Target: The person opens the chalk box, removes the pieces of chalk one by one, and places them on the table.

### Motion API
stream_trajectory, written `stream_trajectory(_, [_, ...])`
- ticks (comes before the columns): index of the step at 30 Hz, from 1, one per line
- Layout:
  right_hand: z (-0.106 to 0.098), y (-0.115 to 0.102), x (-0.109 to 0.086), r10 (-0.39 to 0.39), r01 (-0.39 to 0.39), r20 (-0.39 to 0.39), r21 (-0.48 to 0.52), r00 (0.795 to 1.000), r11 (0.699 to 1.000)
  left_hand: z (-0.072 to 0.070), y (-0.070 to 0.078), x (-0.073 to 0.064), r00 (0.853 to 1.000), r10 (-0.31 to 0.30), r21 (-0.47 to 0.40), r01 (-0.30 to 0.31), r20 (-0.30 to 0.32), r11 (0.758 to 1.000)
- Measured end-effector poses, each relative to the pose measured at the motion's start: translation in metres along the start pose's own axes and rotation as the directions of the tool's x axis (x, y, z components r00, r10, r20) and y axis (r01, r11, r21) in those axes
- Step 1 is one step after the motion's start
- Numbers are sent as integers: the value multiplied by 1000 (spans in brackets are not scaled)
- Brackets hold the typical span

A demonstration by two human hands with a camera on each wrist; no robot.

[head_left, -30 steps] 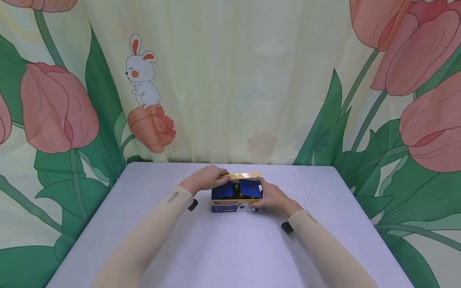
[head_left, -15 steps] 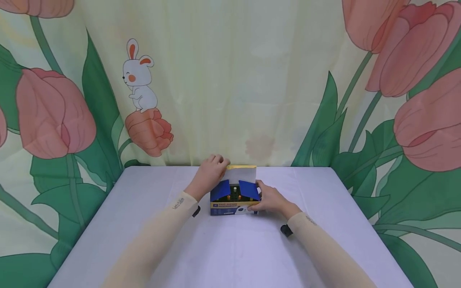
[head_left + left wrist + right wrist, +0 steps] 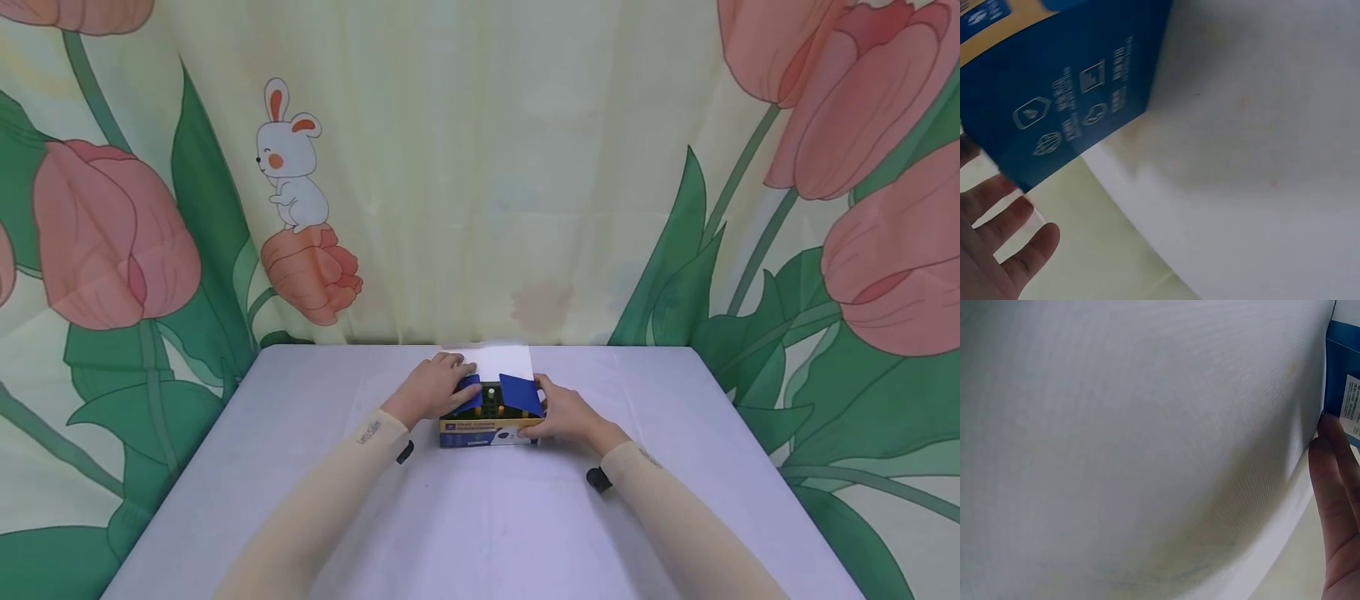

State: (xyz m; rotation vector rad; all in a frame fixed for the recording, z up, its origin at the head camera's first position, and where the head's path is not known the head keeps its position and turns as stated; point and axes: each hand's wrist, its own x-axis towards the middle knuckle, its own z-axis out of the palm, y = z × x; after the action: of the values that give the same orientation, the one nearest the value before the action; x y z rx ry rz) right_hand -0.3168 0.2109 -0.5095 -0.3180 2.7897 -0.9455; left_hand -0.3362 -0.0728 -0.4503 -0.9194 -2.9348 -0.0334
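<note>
A blue and yellow cardboard box [image 3: 480,437] sits on the table with its lid [image 3: 502,361] folded back, white inside facing up. Two blue inner flaps [image 3: 520,395] slant over its opening. Between them show dark contents with white and orange tops [image 3: 491,393]. My left hand [image 3: 433,387] lies over the box's left end, fingers spread and nearly straight at the left flap. In the left wrist view those fingers [image 3: 1007,225] are beside the box's printed blue end. My right hand [image 3: 567,414] grips the right end, thumb on the front and fingers behind.
A white cloth covers the table [image 3: 480,517], and the box is near its far edge. Behind hangs a curtain [image 3: 480,183] printed with tulips and a rabbit. Both forearms wear pale sleeves [image 3: 315,508] with black wrist devices [image 3: 598,479].
The box's lid has swung up and back from over the opening, exposing the contents. My left hand has released the lid and come down to the left flap. My right hand keeps its grip.
</note>
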Motion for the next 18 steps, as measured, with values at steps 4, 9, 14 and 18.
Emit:
stream_trajectory(4, [1,1,-2,-1,1,0,2,1000,1000,7,1,-2,998,-21,-49,23,55,999])
stream_trajectory(9, [1,0,-2,9,-9,3,-18,1000,1000,9,2,0,999,-25,-59,27,35,998])
stream_trajectory(14, [1,0,-3,16,-15,7,-18,1000,1000,9,3,1,1000,-11,-12,11,22,1000])
stream_trajectory(18, [2,0,-4,19,-19,5,-9,1000,1000,8,4,1,1000,5,-6,-5,15,1000])
